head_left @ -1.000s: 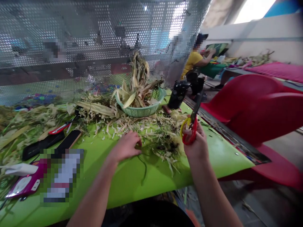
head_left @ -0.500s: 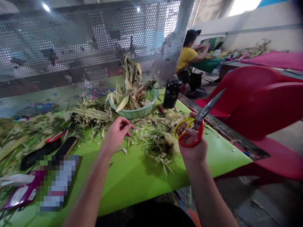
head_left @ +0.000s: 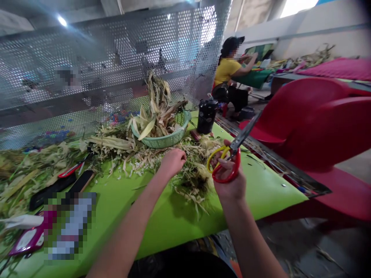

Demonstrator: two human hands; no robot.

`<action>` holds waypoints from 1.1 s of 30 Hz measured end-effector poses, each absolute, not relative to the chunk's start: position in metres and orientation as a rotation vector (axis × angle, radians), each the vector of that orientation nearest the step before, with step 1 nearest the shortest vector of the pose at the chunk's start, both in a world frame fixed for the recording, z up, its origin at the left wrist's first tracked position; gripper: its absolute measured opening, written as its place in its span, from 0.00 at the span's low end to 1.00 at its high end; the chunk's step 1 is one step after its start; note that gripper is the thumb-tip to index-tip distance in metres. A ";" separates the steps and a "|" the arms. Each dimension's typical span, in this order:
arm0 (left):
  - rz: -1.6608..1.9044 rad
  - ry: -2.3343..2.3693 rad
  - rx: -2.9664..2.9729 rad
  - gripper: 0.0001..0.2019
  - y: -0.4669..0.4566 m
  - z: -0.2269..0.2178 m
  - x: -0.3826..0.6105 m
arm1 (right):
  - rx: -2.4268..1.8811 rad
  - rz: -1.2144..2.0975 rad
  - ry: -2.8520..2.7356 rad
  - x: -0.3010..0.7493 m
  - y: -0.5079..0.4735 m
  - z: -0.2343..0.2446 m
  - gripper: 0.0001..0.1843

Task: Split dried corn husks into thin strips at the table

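Observation:
In my right hand (head_left: 230, 185) is a pair of scissors (head_left: 242, 137) with one yellow and one red handle loop. Its blades point up and away to the right. My left hand (head_left: 171, 163) is over the table, its fingers curled together and mostly turned from view; whether anything is in them is hidden. Just beneath and beside it lies a heap of corn silk and husk scraps (head_left: 197, 179), between the two hands. Behind it stands a green plastic basket (head_left: 168, 141) full of dry corn husks (head_left: 158, 108).
A black lidded cup (head_left: 206, 117) stands right of the basket on the green tabletop (head_left: 162, 227). Husks (head_left: 26, 166), a red-and-black cutter (head_left: 70, 170), a phone-like slab (head_left: 82, 181) and a purple packet (head_left: 31, 235) lie left. Red chairs (head_left: 301, 123) and a seated person (head_left: 228, 71) are right.
My left hand has moved right, from open tabletop to the edge of the scrap heap, and its fingers are more curled. The right hand keeps the scissors and has shifted slightly left in view.

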State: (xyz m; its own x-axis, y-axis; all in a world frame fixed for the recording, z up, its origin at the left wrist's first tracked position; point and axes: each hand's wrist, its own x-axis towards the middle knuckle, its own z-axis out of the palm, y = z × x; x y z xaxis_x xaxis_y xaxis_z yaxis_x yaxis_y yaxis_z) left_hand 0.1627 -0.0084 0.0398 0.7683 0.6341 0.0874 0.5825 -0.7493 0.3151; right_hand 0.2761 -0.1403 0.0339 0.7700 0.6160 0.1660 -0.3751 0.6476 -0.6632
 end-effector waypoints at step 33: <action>0.885 0.541 1.907 0.04 -0.019 0.113 0.207 | -0.728 0.481 -0.407 0.275 -0.140 0.033 0.25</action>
